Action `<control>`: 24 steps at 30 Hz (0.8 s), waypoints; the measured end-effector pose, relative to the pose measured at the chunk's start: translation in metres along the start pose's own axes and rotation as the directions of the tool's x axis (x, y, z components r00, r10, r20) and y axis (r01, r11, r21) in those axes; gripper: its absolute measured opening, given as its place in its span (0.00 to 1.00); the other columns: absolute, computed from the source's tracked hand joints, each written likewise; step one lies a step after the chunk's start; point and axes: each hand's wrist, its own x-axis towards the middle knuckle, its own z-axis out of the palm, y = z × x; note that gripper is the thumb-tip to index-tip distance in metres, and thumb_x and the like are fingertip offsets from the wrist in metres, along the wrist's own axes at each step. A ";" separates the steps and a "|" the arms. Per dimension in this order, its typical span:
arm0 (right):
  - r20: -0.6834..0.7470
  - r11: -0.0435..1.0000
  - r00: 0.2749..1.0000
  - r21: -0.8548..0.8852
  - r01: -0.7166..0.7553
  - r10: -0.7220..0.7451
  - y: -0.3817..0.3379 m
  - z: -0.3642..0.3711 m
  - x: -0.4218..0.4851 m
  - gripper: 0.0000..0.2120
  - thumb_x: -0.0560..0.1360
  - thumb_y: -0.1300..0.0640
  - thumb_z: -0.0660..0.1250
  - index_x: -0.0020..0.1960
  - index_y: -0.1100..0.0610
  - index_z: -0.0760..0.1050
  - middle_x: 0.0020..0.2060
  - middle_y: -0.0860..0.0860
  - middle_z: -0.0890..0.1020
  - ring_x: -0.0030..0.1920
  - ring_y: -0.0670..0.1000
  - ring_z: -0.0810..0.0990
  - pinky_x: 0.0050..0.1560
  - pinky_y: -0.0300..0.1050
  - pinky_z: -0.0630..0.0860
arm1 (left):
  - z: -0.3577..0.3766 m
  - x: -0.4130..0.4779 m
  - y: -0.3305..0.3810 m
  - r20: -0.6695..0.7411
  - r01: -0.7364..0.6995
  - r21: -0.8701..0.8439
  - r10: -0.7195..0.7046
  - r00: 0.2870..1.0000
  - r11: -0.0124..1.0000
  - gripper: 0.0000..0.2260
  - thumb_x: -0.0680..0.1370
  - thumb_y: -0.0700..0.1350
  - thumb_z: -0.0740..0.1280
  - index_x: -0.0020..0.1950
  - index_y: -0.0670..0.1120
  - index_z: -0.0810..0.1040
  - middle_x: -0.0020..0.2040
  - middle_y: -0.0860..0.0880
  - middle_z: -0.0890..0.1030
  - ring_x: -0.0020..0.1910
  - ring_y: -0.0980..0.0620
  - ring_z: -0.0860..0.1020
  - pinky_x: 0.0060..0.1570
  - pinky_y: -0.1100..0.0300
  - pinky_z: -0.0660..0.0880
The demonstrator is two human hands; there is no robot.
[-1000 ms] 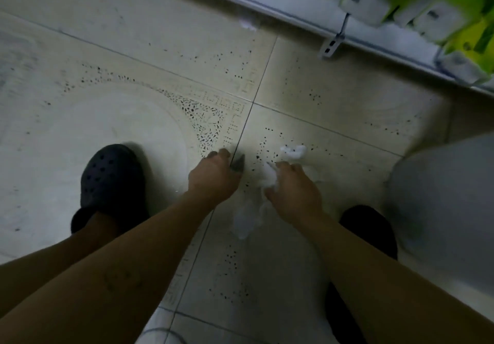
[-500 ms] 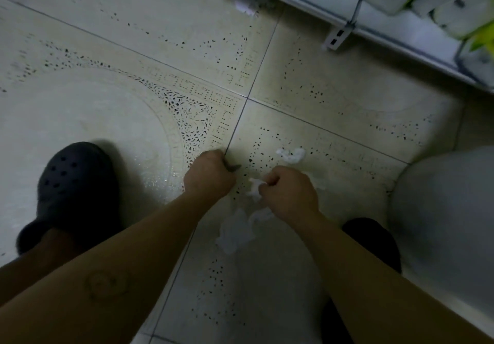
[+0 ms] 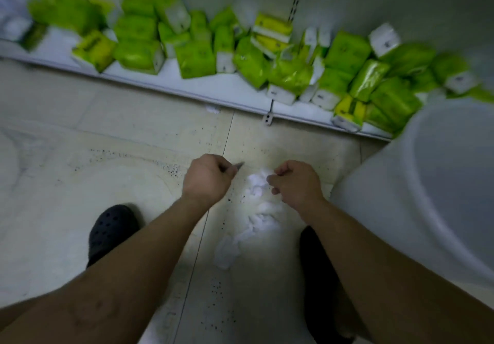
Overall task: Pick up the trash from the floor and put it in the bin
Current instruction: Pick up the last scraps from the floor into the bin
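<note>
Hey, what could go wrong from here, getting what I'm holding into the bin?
1. The white tissue trails loosely below the right hand. Its dangling end could tear off, or catch the rim of the white bin and drop outside.
2. The left hand grips a small dark scrap with only its tip showing. The bin stands on the right, so the scrap might slip out while that hand reaches across.

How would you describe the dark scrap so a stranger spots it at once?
Start at the big white bin on the right, then look left past the right hand to the left hand. The dark scrap pokes from its curled fingers; unlike the crumpled white tissue beside it, it is tiny and grey.
</note>
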 end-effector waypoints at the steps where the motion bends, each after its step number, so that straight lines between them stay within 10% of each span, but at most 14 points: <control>1: -0.039 1.000 0.999 0.017 0.017 -0.016 -0.009 -0.017 -0.008 0.11 0.68 0.61 0.72 0.32 0.51 0.73 0.29 0.50 0.80 0.29 0.47 0.82 0.27 0.38 0.73 | -0.007 -0.009 0.018 0.007 -0.026 -0.012 0.026 1.000 1.000 0.07 0.74 0.49 0.70 0.37 0.52 0.82 0.35 0.53 0.82 0.27 0.61 0.74 0.22 0.73 0.65; 12: -0.498 0.997 0.867 0.067 0.048 -0.008 -0.001 -0.270 -0.092 0.04 0.64 0.61 0.71 0.36 0.53 0.78 0.37 0.55 0.84 0.42 0.56 0.83 0.48 0.49 0.81 | 0.045 -0.108 0.234 0.051 -0.362 -0.005 0.362 0.931 0.932 0.07 0.71 0.49 0.71 0.34 0.49 0.84 0.28 0.53 0.80 0.32 0.55 0.79 0.29 0.67 0.68; 17: -0.293 0.893 0.906 0.418 -0.167 0.307 0.048 -0.321 -0.111 0.29 0.70 0.59 0.71 0.70 0.59 0.67 0.67 0.57 0.72 0.54 0.57 0.76 0.55 0.55 0.78 | 0.114 -0.130 0.295 0.187 -0.428 0.037 0.414 0.891 0.903 0.20 0.73 0.48 0.70 0.64 0.46 0.77 0.58 0.46 0.82 0.59 0.47 0.79 0.57 0.57 0.74; 24: -0.314 0.967 0.941 0.250 -0.047 0.127 0.051 -0.320 -0.116 0.37 0.70 0.51 0.72 0.75 0.55 0.61 0.72 0.55 0.66 0.69 0.56 0.69 0.68 0.53 0.70 | 0.115 -0.138 0.257 0.274 -0.447 0.241 0.381 0.883 0.861 0.24 0.73 0.55 0.69 0.66 0.47 0.75 0.64 0.47 0.78 0.62 0.47 0.76 0.61 0.56 0.72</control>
